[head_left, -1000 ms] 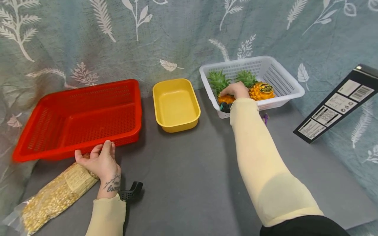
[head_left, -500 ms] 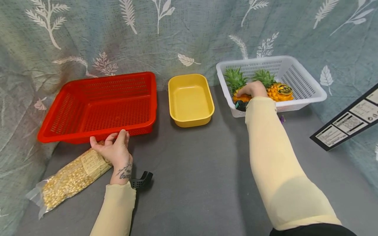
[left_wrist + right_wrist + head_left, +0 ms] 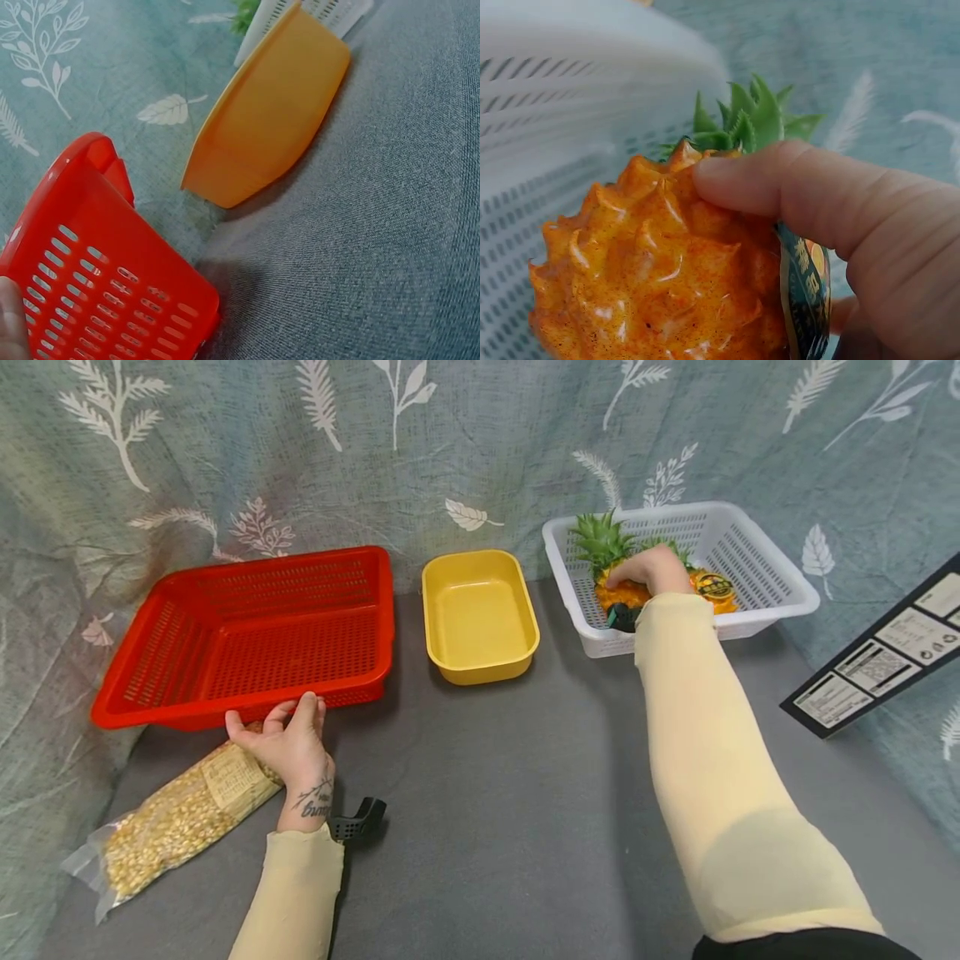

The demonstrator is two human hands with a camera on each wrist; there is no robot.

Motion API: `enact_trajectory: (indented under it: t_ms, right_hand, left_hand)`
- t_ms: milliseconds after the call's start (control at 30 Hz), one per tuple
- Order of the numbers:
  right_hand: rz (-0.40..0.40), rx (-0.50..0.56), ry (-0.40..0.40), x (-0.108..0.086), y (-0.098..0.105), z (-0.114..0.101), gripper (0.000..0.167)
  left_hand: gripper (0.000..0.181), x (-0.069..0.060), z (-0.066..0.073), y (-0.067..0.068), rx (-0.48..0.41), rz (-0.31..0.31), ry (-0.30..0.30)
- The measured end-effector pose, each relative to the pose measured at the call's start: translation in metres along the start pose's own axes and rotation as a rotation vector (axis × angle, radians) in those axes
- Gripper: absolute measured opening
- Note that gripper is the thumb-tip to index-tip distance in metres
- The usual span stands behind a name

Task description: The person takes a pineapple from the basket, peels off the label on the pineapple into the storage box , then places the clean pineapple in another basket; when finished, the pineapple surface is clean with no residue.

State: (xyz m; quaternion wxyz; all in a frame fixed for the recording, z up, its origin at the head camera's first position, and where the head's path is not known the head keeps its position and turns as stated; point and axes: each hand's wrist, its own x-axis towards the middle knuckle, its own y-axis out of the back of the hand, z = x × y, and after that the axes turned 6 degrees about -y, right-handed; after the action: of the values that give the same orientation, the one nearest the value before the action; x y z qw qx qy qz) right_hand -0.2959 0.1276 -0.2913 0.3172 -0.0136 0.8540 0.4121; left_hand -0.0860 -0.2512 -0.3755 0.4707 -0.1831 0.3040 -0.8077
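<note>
In the head view my left hand (image 3: 291, 747) grips the near rim of the red perforated basket (image 3: 247, 700). Part of a finger (image 3: 11, 322) shows against that basket's side in the left wrist view. Over at the white basket (image 3: 592, 643), my right hand (image 3: 656, 568) holds a small orange pineapple (image 3: 615, 593) with green leaves. Close up in the right wrist view, the thumb presses the top of this spiky, glossy pineapple (image 3: 660, 262), which bears a dark label. A second pineapple (image 3: 716, 591) with a round dark sticker lies behind the hand, partly hidden.
Between the baskets stands a yellow tub (image 3: 482, 622). A bag of corn kernels (image 3: 176, 822) lies below the red basket. At the right a black box (image 3: 873, 656) with white labels stands tilted. A patterned curtain (image 3: 420, 460) hangs behind the grey tabletop (image 3: 495, 802).
The head view has shifted. My right hand has lifted the left pineapple slightly, its leaves now rising above the white basket's back rim. My left hand stays on the red basket's rim.
</note>
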Motion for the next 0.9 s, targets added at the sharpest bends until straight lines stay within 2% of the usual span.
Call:
enact_trajectory:
  t_ms: [133,267,367,633,767,900]
  right_hand:
    - [-0.024,0.075,0.085,-0.006,0.010,-0.002,0.055]
    - [-0.096,0.106,0.190,-0.017,0.016,-0.006,0.073]
    - [-0.141,0.057,0.266,-0.029,0.017,-0.013,0.094]
    - [-0.206,-0.043,0.465,-0.070,0.005,-0.028,0.092]
    - [-0.219,-0.128,0.616,-0.087,-0.010,-0.028,0.089]
    - [-0.233,-0.210,0.779,-0.101,-0.033,-0.022,0.084]
  left_hand:
    - [0.103,0.000,0.000,0.000,0.012,0.002,0.002]
    - [0.101,0.000,0.001,0.001,0.025,0.006,0.006]
    - [0.101,0.000,0.001,0.001,0.024,0.007,0.008]
    - [0.100,0.000,0.001,0.002,0.021,0.001,0.000]
    - [0.099,0.000,0.000,0.001,0.023,0.000,-0.001]
    - [0.100,0.000,-0.001,0.000,0.024,-0.003,0.002]
